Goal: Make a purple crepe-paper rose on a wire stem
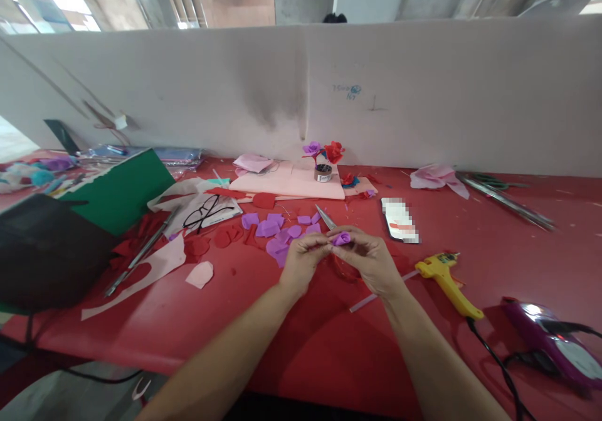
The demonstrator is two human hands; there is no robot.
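A small rolled purple paper flower (342, 239) is pinched between the fingertips of my right hand (369, 258). My left hand (305, 255) meets it from the other side, thumb and finger closed at the flower's base. Just beyond my fingers the pointed blades of scissors (324, 216) stick out; their handles are mostly hidden beneath my hands. Loose purple petals (269, 228) lie to the left of my left hand. Red petals (229, 236) are scattered farther left.
A yellow glue gun (449, 283) lies right of my arm, its cord running to a purple power strip (550, 339). A phone (399, 220) rests behind it. Finished flowers (324, 151) stand in a small pot (323, 173) on pink sheets. Eyeglasses (207, 213) lie left.
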